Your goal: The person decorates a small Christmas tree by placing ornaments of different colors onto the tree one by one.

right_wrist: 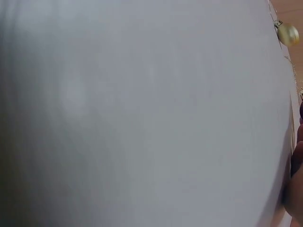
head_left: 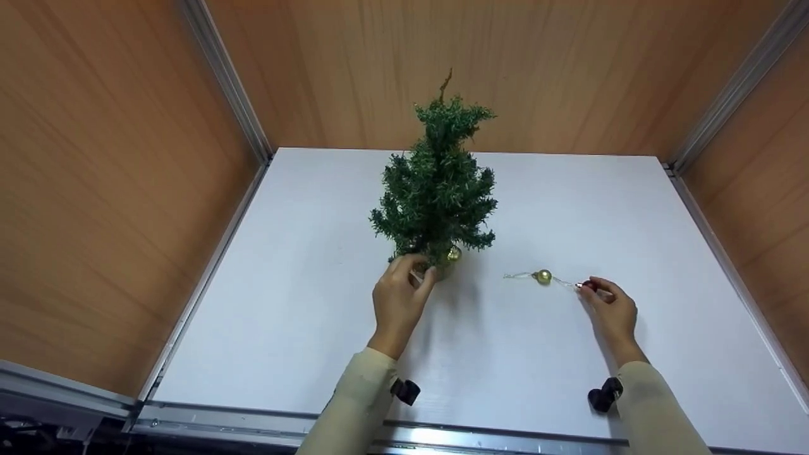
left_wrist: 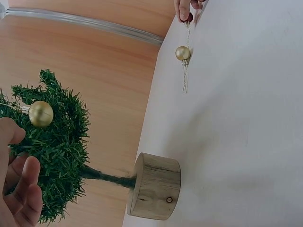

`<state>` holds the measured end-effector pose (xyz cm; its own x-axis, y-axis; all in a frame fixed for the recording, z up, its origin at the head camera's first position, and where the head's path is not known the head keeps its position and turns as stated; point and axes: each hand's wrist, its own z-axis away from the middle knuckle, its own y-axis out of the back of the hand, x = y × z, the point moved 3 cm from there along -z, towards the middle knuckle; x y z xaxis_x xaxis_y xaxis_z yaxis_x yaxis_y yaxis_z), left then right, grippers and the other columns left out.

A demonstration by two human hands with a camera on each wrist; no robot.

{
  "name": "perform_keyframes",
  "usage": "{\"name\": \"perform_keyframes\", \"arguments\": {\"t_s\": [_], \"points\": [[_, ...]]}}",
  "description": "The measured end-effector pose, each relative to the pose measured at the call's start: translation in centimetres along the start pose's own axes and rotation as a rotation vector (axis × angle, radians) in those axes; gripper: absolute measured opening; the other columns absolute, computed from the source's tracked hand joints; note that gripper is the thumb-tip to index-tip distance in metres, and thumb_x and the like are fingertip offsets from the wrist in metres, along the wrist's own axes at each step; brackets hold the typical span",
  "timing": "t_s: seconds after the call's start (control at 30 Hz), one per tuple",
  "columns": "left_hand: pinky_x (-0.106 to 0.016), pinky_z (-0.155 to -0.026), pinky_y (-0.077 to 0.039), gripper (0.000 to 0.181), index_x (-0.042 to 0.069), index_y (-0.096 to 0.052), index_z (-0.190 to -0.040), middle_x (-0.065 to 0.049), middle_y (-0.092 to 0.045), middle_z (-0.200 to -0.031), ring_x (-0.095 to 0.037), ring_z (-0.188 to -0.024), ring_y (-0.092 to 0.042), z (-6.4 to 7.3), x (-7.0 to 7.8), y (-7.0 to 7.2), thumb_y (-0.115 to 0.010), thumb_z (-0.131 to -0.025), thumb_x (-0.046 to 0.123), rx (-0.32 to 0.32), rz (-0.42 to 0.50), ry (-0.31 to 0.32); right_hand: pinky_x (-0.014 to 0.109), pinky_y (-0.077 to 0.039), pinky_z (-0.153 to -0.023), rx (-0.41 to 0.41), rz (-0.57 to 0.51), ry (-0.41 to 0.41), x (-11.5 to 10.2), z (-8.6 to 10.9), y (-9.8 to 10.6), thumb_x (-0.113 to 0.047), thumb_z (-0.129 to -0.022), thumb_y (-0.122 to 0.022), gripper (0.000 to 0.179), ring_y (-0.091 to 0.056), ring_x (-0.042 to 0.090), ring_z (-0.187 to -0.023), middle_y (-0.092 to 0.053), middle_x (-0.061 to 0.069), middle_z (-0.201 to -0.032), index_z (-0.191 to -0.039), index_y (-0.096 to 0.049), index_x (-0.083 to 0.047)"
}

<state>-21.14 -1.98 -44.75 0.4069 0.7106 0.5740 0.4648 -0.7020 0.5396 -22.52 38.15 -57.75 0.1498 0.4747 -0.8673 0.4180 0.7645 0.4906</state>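
A small artificial Christmas tree (head_left: 439, 183) stands upright on a round wooden base (left_wrist: 156, 187). My left hand (head_left: 399, 294) is at its lowest branches; in the left wrist view its loosely bent fingers (left_wrist: 29, 172) overlap the greenery, with no ornament between them. Beside that hand a gold bauble (left_wrist: 41, 114) hangs from the tree. To the right, my right hand (head_left: 613, 309) pinches a dark red bauble (head_left: 589, 285), which the fingertips partly cover. Another gold bauble (head_left: 544, 277) with a thread loop lies on the table close to the red one's string.
The white tabletop (head_left: 303, 265) is walled at the back by a wood panel (head_left: 569, 76), with more panels at both sides. Metal rails (head_left: 227, 76) run along the corners and the front edge. Small black devices (head_left: 406, 392) sit at both wrists.
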Motion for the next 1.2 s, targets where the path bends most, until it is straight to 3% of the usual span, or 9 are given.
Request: {"name": "perform_keyframes", "arguments": {"t_s": [0.23, 0.6, 0.93, 1.2], "points": [[-0.019, -0.052, -0.042, 0.010, 0.019, -0.061, -0.092, 0.009, -0.054, -0.081, -0.010, -0.062, -0.056, -0.1, -0.1, 0.1, -0.063, -0.084, 0.025, 0.000, 0.004, 0.003, 0.012, -0.044, -0.064, -0.018, -0.089, 0.050, -0.3, 0.4, 0.3, -0.034, -0.082, -0.063, 0.045, -0.055, 0.006, -0.082, -0.057, 0.005, -0.108, -0.118, -0.058, -0.007], [-0.021, -0.052, -0.042, 0.010, 0.021, -0.061, -0.089, 0.009, -0.055, -0.081, -0.010, -0.062, -0.056, -0.4, -0.4, 0.2, -0.060, -0.085, 0.029, 0.011, -0.002, 0.007, 0.013, -0.042, -0.057, 0.040, -0.158, 0.054, -1.4, 0.9, 0.7, -0.031, -0.080, -0.067, 0.044, -0.053, 0.007, -0.070, -0.058, 0.002, -0.104, -0.115, -0.061, -0.006], [-0.021, -0.051, -0.042, 0.010, 0.020, -0.061, -0.089, 0.009, -0.054, -0.079, -0.008, -0.060, -0.054, -0.8, -0.7, 0.6, -0.061, -0.084, 0.029, 0.022, -0.015, 0.012, 0.014, -0.038, -0.051, 0.039, -0.172, 0.124, -3.2, 1.3, 0.7, -0.034, -0.080, -0.066, 0.042, -0.050, 0.008, -0.069, -0.058, -0.001, -0.101, -0.113, -0.062, -0.007], [-0.022, -0.055, -0.044, 0.011, 0.019, -0.061, -0.090, 0.008, -0.056, -0.082, -0.008, -0.067, -0.057, -0.9, -1.0, 0.7, -0.061, -0.084, 0.028, 0.032, -0.013, 0.014, 0.016, -0.038, -0.053, 0.038, -0.214, 0.163, -5.9, 2.0, 1.0, -0.027, -0.079, -0.069, 0.036, -0.050, 0.012, -0.070, -0.060, 0.001, -0.099, -0.110, -0.064, -0.008]]}}
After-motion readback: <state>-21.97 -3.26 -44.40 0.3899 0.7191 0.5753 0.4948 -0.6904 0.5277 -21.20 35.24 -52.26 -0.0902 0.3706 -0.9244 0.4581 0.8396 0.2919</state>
